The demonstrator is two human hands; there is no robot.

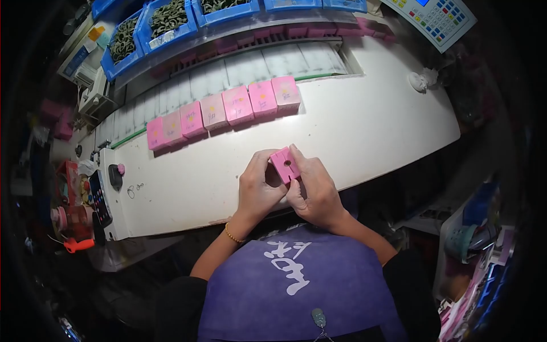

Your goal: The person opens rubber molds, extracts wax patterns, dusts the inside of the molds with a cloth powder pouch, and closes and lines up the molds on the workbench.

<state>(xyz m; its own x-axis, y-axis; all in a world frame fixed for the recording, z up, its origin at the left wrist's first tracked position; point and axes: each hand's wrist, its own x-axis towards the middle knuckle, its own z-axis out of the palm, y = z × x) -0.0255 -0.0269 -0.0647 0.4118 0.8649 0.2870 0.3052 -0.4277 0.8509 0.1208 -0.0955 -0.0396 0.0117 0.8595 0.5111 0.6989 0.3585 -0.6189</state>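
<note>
Both my hands hold one pink block (283,162) with a dark round hole in its face and a slot at its lower edge, over the front edge of the white table. My left hand (257,185) grips its left side, fingers wrapped round it. On the right side, my right hand (314,191) has its thumb and fingers pressed against the block. Behind them, a slanted row of several pink blocks (237,105) with handwritten marks stands on the table (364,125).
Blue bins (171,25) of dark green pieces stand at the back. A keypad device (436,20) is at the upper right. At the left lie a phone (100,199), a black object (115,178) and thin rings (131,191). A white crumpled thing (423,80) sits at the right.
</note>
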